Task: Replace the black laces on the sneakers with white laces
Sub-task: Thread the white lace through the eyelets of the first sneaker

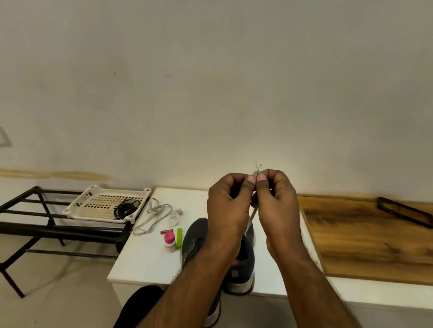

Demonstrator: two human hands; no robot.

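Together, just right of the frame's centre, our left hand [228, 205] and right hand [276, 205] pinch the two ends of a white lace [251, 219] side by side, likely to even them before threading. It hangs to the dark sneakers [242, 269] on the white table [145, 261] below. Left of centre, another white lace [154, 217] waits nearby; the black laces [124, 208] lie discarded in a basket [105, 206].

Both forearms hide most of the grey sneakers [241, 269] on the worktop [145, 261], the white lace [250, 219] vanishes behind the hands, and the small bottle [169, 241] label is unreadable.
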